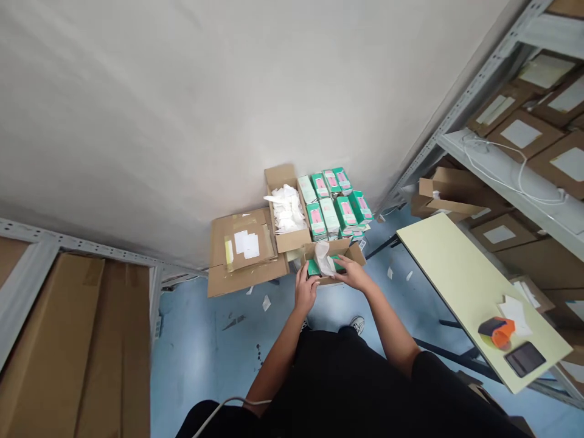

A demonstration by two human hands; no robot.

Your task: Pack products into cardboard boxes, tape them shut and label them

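A small open cardboard box [357, 251] is in front of me, with green packs [312, 268] inside. Crumpled white packing paper [323, 259] sticks up from its middle. My left hand [306, 289] is closed at the box's near left corner, fingers along its side. Over the right part of the box, my right hand [354, 273] has its fingers bent at the paper's lower end, beside the green packs; its fingertips are partly hidden. Behind stands a taller carton [292, 239] full of crumpled white paper [286, 208]. Rows of green-and-white packs [345, 208] stand to its right.
Flattened cardboard [218, 243] with white labels lies at the left. A pale yellow table [451, 267] at right bears an orange tape dispenser [502, 331] and a phone [524, 359]. Shelves [506, 167] with cartons flank me. Paper scraps [266, 302] lie on the blue floor.
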